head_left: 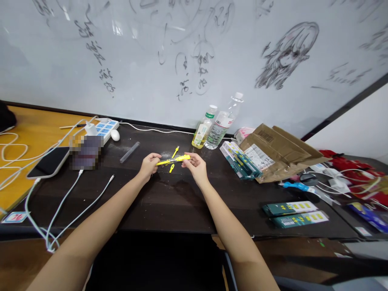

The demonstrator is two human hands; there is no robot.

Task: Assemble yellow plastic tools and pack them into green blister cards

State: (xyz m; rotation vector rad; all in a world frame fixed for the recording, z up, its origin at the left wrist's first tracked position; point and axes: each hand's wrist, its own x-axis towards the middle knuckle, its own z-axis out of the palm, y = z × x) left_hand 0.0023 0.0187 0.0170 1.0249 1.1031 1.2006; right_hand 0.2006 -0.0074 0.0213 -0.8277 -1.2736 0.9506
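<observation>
Over the dark desk, my left hand pinches the left end of a slender yellow pen-like stick with a dark and silvery middle. At its other end, the thumb and fingers of my right hand are closed on a thicker yellow part. The stick lies nearly level between both hands. Just behind it is a small yellow piece with a dark tip. In front of it rests a shorter yellow piece. To the left of my left hand lies a clear plastic tube.
Two bottles stand by the whiteboard. Rightward are green-and-white boxes, a brown paper bag and two long packs. A phone, white cables and a power strip occupy the left.
</observation>
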